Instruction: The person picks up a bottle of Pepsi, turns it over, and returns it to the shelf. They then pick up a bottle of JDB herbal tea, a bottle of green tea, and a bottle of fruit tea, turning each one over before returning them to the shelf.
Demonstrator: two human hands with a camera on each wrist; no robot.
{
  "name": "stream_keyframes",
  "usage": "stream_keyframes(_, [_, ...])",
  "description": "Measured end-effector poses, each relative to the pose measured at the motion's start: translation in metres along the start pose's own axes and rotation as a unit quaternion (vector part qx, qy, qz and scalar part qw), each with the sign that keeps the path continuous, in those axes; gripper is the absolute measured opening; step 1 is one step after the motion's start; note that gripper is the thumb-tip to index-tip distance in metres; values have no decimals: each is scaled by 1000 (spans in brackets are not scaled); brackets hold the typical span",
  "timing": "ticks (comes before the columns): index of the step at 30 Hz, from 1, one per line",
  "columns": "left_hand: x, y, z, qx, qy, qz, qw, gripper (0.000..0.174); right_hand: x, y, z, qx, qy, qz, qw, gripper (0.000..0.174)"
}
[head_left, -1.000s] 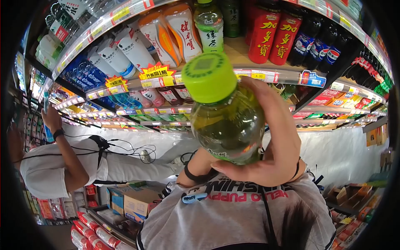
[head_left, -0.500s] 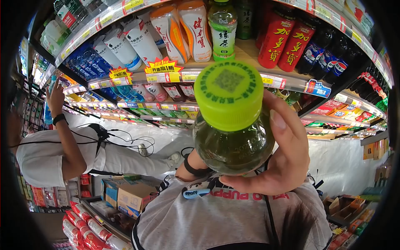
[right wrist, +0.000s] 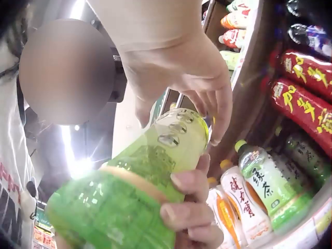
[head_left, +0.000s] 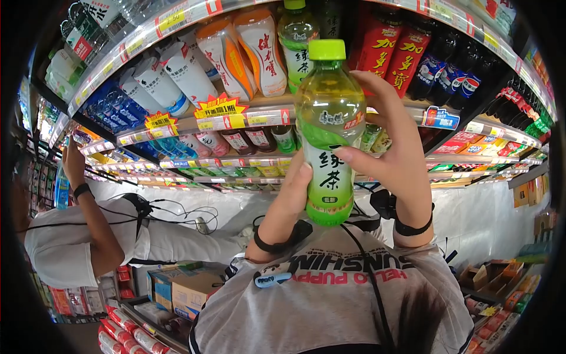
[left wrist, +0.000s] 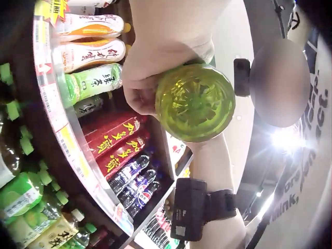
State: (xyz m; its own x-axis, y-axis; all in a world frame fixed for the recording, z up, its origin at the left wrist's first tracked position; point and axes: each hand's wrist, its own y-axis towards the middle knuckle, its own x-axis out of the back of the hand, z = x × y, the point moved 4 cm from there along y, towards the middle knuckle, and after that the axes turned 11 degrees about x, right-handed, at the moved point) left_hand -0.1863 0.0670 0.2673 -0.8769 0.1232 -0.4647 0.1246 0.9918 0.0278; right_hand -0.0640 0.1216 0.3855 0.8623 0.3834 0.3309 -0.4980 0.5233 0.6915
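A green tea bottle [head_left: 330, 133] with a bright green cap [head_left: 327, 49] stands nearly upright before the shelves, its label facing the head camera. My left hand [head_left: 296, 184] grips it low on the left side; in the right wrist view the fingers [right wrist: 189, 199] of that hand curl round it. My right hand [head_left: 392, 133] spreads around its upper right side, the thumb overlapping the label in the head view. From the right wrist, the right thumb [right wrist: 143, 111] shows apart from the bottle, and the fingers stay loosely bent. The bottle's ridged base [left wrist: 196, 102] faces the left wrist camera.
Shelves ahead hold another green tea bottle [head_left: 296, 44], orange-and-white bottles [head_left: 259, 52], red bottles [head_left: 377, 50] and dark cola bottles [head_left: 448, 74]. A shelf edge [head_left: 253, 118] with price tags runs behind the bottle. Another person [head_left: 71, 236] stands at left; cardboard boxes [head_left: 191, 289] lie lower left.
The bottle has turned from cap-towards-camera to upright, its label now showing. The right hand earlier held it alone; now the left hand grips it and the right hand has loosened.
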Motion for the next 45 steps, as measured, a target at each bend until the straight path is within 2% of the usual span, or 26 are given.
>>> stream_keyframes(1, [3, 1, 2, -9, 2, -30, 1000, 79, 2, 2, -1, -7, -14, 5, 1000, 83])
stream_keyframes(4, [6, 11, -4, -79, 116, 2, 990, 78, 8, 5, -6, -28, -49, 33, 998, 91])
stream_keyframes(6, [6, 16, -10, -77, 190, 21, 979, 76, 10, 6, -8, -45, -42, 75, 995, 92])
stream_keyframes(7, [9, 18, -10, -68, 230, 19, 971, 76, 11, 5, -11, -5, -53, 65, 996, 85])
stream_keyframes(9, [13, 22, -11, -64, 295, 13, 953, 68, 14, 4, -9, 10, -55, 47, 997, 82])
stream_keyframes(14, [8, 31, -26, -173, 270, -76, 944, 53, 25, 11, 1, 70, -128, -2, 989, 73])
stream_keyframes(15, [11, 35, -30, -195, 279, -92, 936, 52, 27, 17, 6, 108, -131, -34, 985, 69])
stream_keyframes(16, [14, 35, -33, -217, 288, -107, 927, 51, 28, 18, 2, 92, -95, -65, 989, 69])
stream_keyframes(19, [24, 37, -34, -200, 236, -150, 939, 44, 29, 20, -10, 68, -39, -136, 988, 66])
stream_keyframes(25, [35, 41, -34, -183, 222, -180, 941, 33, 23, 37, -19, 161, -162, -146, 963, 64])
stream_keyframes(28, [41, 43, -35, -190, 267, -188, 926, 29, 23, 43, -19, 194, -351, -102, 910, 67])
stream_keyframes(31, [45, 42, -34, -189, 287, -193, 919, 27, 20, 46, -39, 111, -272, -105, 950, 71])
stream_keyframes(35, [45, 43, -36, -180, 300, -187, 918, 27, 18, 51, -68, 121, -274, -113, 947, 74])
stream_keyframes(44, [42, 46, -36, -168, 307, -179, 919, 26, 9, 70, -90, 36, -296, -142, 944, 74])
stream_keyframes(45, [42, 46, -35, -164, 303, -179, 922, 26, 10, 72, -89, 58, -328, -146, 931, 74])
